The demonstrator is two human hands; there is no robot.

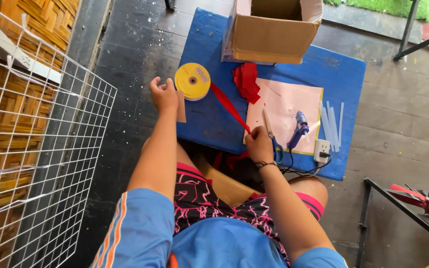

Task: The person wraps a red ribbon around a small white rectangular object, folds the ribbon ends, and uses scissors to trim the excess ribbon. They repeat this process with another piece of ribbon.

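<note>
Red satin ribbon (pixel 229 106) drawn taut off the yellow round spool (pixel 192 81) on the blue bench (pixel 343 74), right hand (pixel 259 145) pinching its end, left hand (pixel 165 95) closed on a brown card piece (pixel 180 106), blue-handled scissors (pixel 273 136) just beside for cutting.

Blue table (pixel 346 74), cardboard box (pixel 269 32), yellow ribbon spool (pixel 192 81), pink sheet (pixel 286 101), glue sticks (pixel 332 119)
</note>
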